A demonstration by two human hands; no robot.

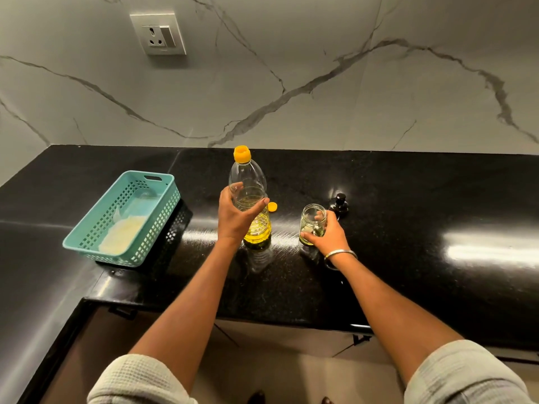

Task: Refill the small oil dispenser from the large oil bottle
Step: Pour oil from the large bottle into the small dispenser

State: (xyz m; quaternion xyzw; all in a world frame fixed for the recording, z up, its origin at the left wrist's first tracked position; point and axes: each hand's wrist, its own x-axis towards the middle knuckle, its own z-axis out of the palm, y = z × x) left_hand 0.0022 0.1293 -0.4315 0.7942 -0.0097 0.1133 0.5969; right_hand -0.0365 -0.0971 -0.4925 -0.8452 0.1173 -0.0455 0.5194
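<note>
The large clear oil bottle point(251, 182) stands upright on the black counter point(408, 205), yellow oil filling its lower part and a yellow collar at its neck. My left hand point(237, 215) grips its middle. A small yellow cap point(272, 206) lies on the counter just right of the bottle. The small glass dispenser jar point(312, 221) stands open to the right with a little oil at its bottom. My right hand point(326, 233) holds it from the right side. Its black pump top point(339, 204) rests on the counter behind the jar.
A teal perforated basket point(96, 228) with a pale cloth inside sits at the left of the counter. A marble wall with a power socket point(159, 33) rises behind. The counter's front edge runs below my forearms, with a corner at the lower left.
</note>
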